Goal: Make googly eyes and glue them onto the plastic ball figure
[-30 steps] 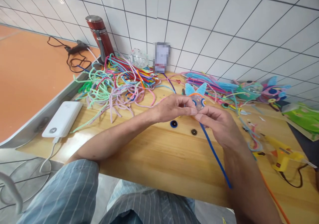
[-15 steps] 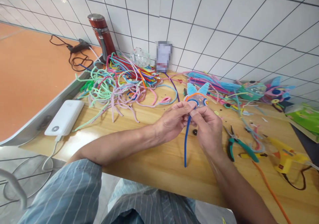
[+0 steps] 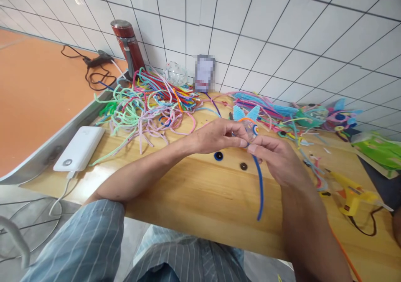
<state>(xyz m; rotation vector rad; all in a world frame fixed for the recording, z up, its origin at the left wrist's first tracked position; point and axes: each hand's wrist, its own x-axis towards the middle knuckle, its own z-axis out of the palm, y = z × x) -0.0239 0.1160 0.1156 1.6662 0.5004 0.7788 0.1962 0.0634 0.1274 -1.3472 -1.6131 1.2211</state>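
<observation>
- Head view, with the clock centred on the meeting fingertips: the left hand (image 3: 216,136) comes in from 9 o'clock, thumb and forefinger pinched on the upper end of a blue pipe cleaner (image 3: 260,186).
- The right hand (image 3: 274,154), from 4 o'clock, pinches the same pipe cleaner just beside the left; its loose length hangs, slightly curved, toward 6 o'clock.
- Just beyond the fingers, at 12 o'clock, is a clear ball figure (image 3: 250,124) with light-blue pointed pieces (image 3: 245,113) and an orange strip; whether the fingers touch it cannot be told.
- On the wooden counter (image 3: 188,194), a blue-rimmed disc (image 3: 218,156) lies at 8 o'clock and a dark disc (image 3: 243,166) at 6, both near.
- Well apart: a pipe-cleaner heap (image 3: 150,110) and red flask (image 3: 129,48) at 10, a phone (image 3: 204,75) at 11, a white power bank (image 3: 79,148) at 9.
- A green figure (image 3: 313,115) sits at 2, a yellow glue gun (image 3: 351,196) at 4.
</observation>
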